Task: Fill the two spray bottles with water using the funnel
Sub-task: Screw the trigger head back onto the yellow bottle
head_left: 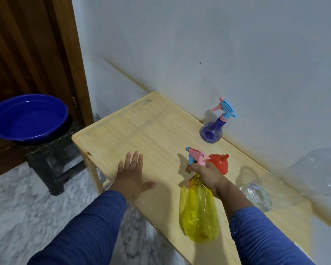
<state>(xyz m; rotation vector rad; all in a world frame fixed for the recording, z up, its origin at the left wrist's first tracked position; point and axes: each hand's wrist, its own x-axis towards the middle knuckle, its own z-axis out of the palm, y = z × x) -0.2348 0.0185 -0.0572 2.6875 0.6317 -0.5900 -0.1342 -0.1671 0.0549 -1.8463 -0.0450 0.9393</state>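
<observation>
Yellow spray bottle (199,209), cap on and looking empty, is gripped at its neck by curled right-hand fingers (194,167); red funnel (219,163) lies just behind them, purple spray bottle (212,129) farther back, left hand (131,176) flat on the counter (141,127): filling not begun

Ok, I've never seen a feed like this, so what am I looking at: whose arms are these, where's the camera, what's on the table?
No machine here: a person's two bare hands, filmed by one camera worn on the head, looking down. The right hand grips the neck of the yellow spray bottle. The left hand lies flat on the wooden table, fingers straight. Behind the bottle lies a red funnel; a purple spray bottle stands by the wall. Clear plastic bottles lie to the right. A blue basin sits on a stool to the left.
</observation>
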